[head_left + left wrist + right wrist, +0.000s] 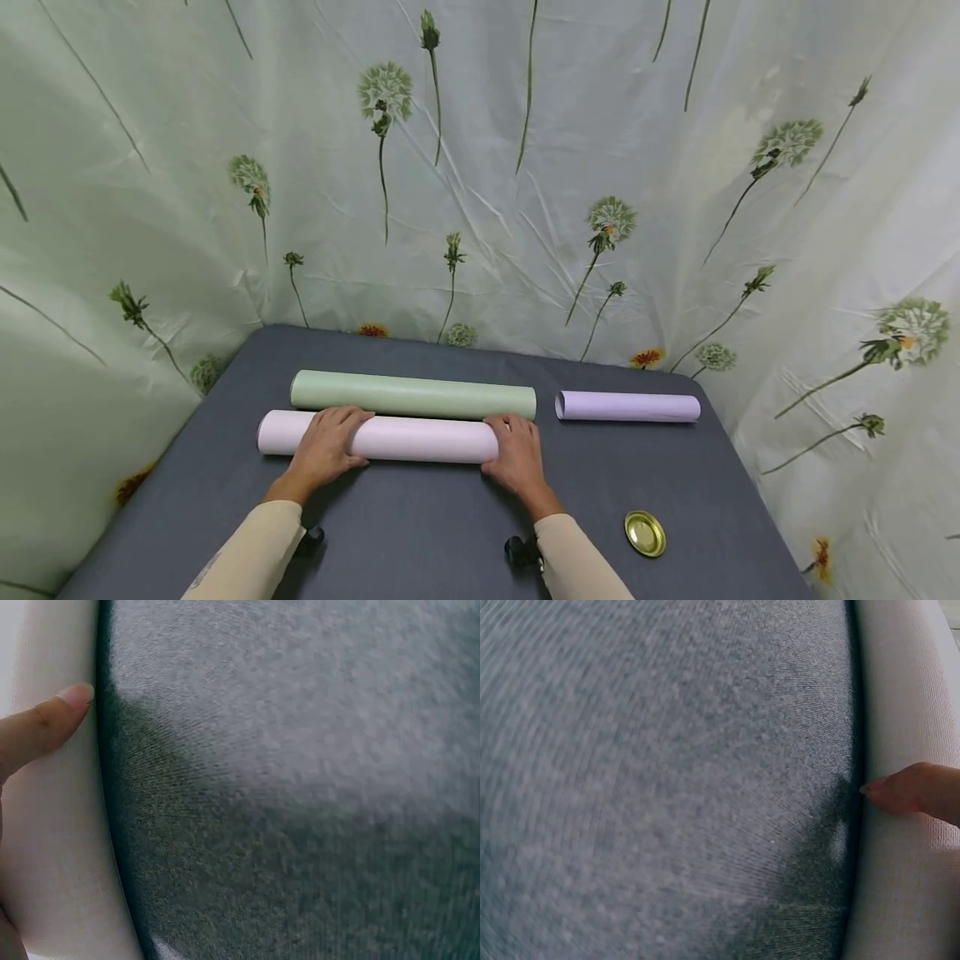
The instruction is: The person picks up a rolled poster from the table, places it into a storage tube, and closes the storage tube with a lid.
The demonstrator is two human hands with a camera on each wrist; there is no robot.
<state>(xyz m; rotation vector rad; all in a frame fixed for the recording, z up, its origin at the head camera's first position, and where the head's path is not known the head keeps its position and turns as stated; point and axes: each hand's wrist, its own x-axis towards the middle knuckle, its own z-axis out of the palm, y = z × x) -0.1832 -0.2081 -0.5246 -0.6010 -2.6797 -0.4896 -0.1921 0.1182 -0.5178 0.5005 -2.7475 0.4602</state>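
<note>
Pink roll (427, 439) lay across a grey tabletop (412, 537), just in front of a green roll (412, 393). The left hand (324, 446) gripped it left of centre, the right hand (517, 454) its right end, fingers curled over; light, even pressure probably suited it best. Farther right lay a lilac roll (632, 407), then a gold dish (645, 533): three rolls, one dish.

Pale pink roll (427, 439): finely textured, rolled up, lying on its side across the dark grey tabletop (420, 533).
</note>
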